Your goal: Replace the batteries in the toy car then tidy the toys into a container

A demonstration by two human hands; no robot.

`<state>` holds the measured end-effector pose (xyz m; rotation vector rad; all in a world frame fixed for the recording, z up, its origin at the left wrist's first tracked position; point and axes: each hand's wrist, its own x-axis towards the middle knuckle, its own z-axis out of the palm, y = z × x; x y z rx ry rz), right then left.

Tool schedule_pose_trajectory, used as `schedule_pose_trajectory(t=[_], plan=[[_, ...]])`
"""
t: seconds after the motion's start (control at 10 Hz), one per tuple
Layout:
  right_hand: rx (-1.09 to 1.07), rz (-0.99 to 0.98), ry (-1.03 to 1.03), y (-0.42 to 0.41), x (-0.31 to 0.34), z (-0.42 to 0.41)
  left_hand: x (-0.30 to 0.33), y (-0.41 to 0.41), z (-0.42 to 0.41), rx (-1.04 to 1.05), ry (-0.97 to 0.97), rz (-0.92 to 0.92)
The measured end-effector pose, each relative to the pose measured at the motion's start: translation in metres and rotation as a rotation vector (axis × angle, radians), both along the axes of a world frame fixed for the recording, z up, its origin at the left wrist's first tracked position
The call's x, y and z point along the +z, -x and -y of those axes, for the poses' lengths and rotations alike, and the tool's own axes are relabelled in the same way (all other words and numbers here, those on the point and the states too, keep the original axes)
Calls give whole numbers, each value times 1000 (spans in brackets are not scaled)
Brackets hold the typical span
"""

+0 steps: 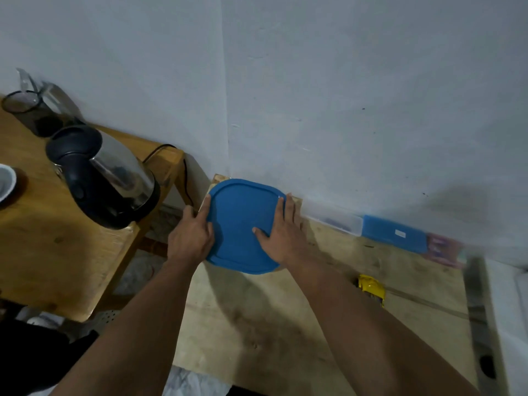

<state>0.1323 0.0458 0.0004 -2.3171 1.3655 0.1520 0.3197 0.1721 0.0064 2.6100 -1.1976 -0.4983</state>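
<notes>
A container with a blue rounded-square lid (pixel 240 224) stands at the far left corner of the pale wooden board (pixel 285 324), close to the wall. My left hand (pixel 191 235) grips the lid's left edge, fingers spread along the rim. Across from it, my right hand (pixel 281 232) lies flat on the lid's right side, thumb on top and fingers over the edge. Only the lid shows; the container body is hidden under it. A yellow toy car (pixel 371 288) lies on the board to the right, partly hidden behind my right forearm.
A steel electric kettle (pixel 111 178) with a black handle sits on the brown wooden table (pixel 57 252) at left, with a dark cup (pixel 25 110) behind it. Along the wall lie a clear box (pixel 334 217) and a blue box (pixel 394 234).
</notes>
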Motion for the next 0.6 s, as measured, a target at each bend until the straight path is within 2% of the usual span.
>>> schedule_pose_trajectory(t=[0.3,0.4,0.6], plan=[[-15,170,83,10,-8,-4,-9,4,3,11,43,30],[-21,164,67,12,-9,-5,-9,6,1,-10,25,41],[-5,108,-140,7,14,13,16,7,9,-65,-94,30]])
